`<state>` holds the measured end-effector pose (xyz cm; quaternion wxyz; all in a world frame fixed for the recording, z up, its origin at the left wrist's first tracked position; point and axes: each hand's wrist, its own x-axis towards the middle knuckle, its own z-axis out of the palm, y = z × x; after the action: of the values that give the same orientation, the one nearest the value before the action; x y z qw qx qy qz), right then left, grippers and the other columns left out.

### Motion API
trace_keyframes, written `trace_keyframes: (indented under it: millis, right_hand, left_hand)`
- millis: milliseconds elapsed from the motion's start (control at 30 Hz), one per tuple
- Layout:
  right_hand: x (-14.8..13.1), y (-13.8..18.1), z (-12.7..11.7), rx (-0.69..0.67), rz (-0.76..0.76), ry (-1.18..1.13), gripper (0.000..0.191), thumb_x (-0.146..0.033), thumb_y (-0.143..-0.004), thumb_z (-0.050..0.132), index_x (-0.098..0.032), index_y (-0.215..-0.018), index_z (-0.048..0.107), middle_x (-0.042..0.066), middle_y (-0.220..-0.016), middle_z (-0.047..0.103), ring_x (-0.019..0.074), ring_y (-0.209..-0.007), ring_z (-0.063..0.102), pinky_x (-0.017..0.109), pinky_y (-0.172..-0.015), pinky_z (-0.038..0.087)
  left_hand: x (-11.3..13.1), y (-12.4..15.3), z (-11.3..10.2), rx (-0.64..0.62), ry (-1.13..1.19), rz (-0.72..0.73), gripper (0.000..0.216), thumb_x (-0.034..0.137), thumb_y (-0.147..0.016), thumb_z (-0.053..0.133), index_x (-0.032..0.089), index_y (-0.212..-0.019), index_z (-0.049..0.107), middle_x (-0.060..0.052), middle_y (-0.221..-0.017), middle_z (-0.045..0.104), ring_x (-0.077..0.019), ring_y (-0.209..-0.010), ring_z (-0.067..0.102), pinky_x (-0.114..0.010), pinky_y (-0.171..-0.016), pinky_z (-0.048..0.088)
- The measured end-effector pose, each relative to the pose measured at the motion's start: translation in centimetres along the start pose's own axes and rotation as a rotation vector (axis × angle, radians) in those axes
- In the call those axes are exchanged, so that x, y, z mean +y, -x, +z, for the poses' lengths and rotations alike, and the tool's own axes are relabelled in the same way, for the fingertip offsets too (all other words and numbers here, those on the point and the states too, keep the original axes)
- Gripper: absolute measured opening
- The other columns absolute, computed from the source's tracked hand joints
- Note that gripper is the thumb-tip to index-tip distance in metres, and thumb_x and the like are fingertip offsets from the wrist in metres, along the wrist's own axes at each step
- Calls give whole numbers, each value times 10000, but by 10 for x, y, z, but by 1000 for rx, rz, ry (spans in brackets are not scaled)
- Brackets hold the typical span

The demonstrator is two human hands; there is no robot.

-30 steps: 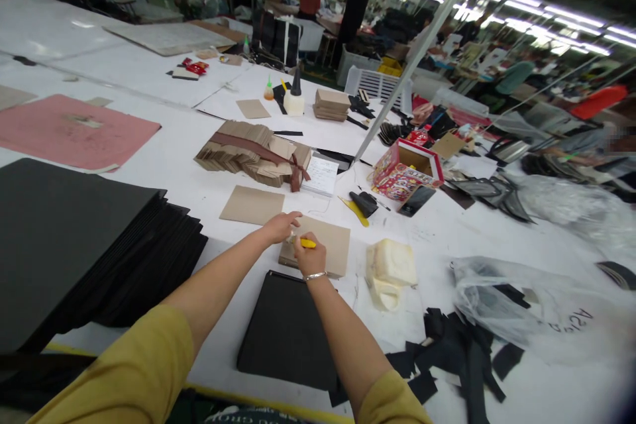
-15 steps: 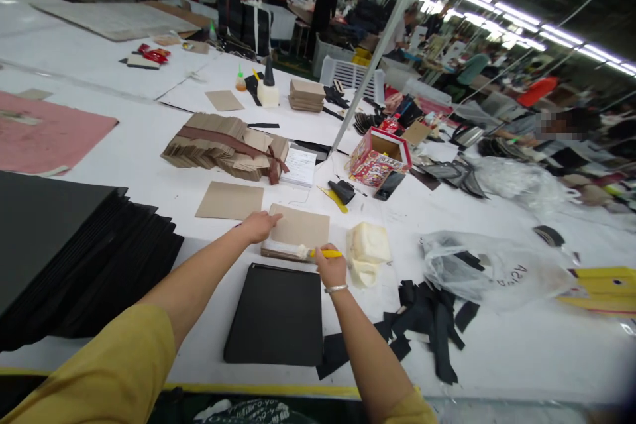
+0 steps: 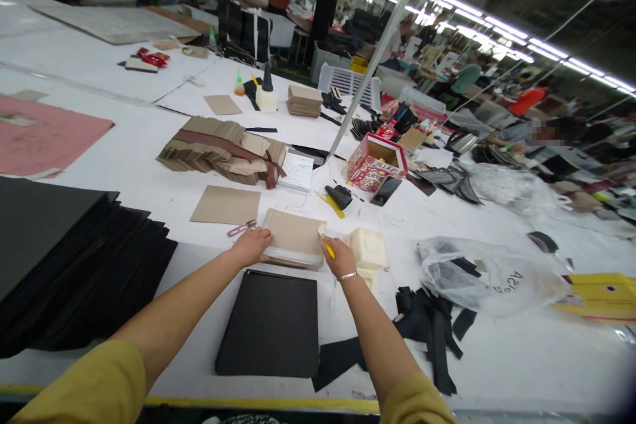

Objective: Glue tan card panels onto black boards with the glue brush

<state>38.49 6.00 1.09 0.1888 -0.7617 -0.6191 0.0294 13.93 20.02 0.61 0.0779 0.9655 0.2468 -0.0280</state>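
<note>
My left hand point(image 3: 252, 246) grips the left edge of a low stack of grey-brown cardboard pieces point(image 3: 294, 230), its fingers closed on the near-left corner. A whitish wet-looking band runs along the stack's near edge. At the stack's right side my right hand point(image 3: 339, 256) is closed round a brush point(image 3: 329, 250) with a yellow handle; its pale head meets the right edge. Just behind that hand stands a cream plastic container point(image 3: 368, 248). Pink-handled thread snips point(image 3: 242, 228) lie beside my left fingers. In front of the stack is a flat black panel point(image 3: 268, 324).
Black folded sheets point(image 3: 64, 258) are piled at left. A tied cardboard bundle point(image 3: 213, 149), a notepad point(image 3: 297, 171) and a red patterned box point(image 3: 376, 162) stand farther back. Black strips point(image 3: 432, 324) and a clear plastic bag point(image 3: 489, 275) lie at right. A slanting pole point(image 3: 380, 50) rises behind.
My left hand has moved from pointing on top of the cardboard to its near-left edge, exposing the snips. The brush has gone from the near edge to the right edge and turned.
</note>
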Motion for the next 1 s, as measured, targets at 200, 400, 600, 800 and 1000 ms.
trace_keyframes:
  millis: [200,400,600,800,1000]
  right_hand:
    - [-32,71,-38,-104,-116,-111,226,-295,-848,435,-201,-964,604,50,-819,646,154,-751,602,262,-697,471]
    - [-71,-28,-19,69,-188,-277,224,-301,-842,449,-195,-957,611,45,-915,652,145,-846,597,265,-793,457]
    - [-113,-94,45,-136,-220,-3,268,-293,-855,433,-205,-1067,572,60,-910,626,159,-827,576,263,-736,442]
    - [-126,-54,46,-332,-412,151,287,-227,-829,467,-193,-1108,528,71,-884,600,168,-820,543,257,-724,406]
    - [-134,25,37,-229,-540,43,213,-256,-853,440,-178,-1010,560,57,-783,591,151,-718,534,264,-669,397]
  left_hand:
    - [1,4,8,77,63,-37,383,328,-651,656,182,-981,529,-102,-1053,535,-259,-982,483,-379,-811,364]
    - [-11,19,27,349,328,-233,626,333,-588,696,180,-1128,417,-122,-1133,489,-271,-1082,443,-412,-885,374]
    - [-34,41,32,488,528,-379,574,157,-615,586,167,-1154,387,-95,-1091,493,-225,-1025,482,-410,-903,393]
    - [-42,45,22,577,496,-393,528,23,-598,429,146,-1110,457,-92,-1061,525,-209,-1019,479,-389,-920,389]
    - [-31,18,-1,408,431,-126,415,43,-690,382,176,-1042,555,-57,-1029,590,-179,-1002,487,-350,-926,368]
